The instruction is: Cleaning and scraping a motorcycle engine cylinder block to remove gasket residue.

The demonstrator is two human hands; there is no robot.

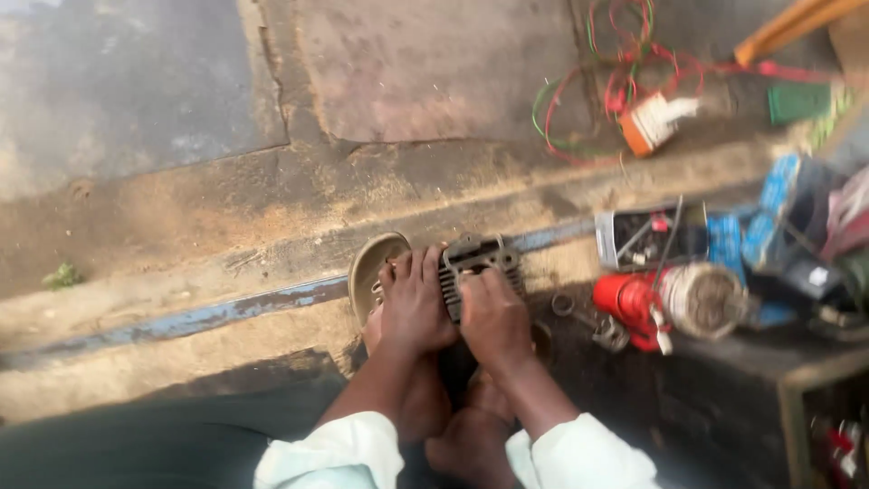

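Both hands on a finned metal block (475, 272), which sits on the floor (181, 272) beside a blue strip (226, 312), in front of the person's feet. Left hand (412, 303): grip wrapped over the block's left side. Right hand (493, 321): grip pressed on its lower right; closure around it not discernible. Sandal (371, 267) just left. Risk, judged: fins are thin, the block could slip sideways onto toes or roll toward loose rings (566, 305) nearby.
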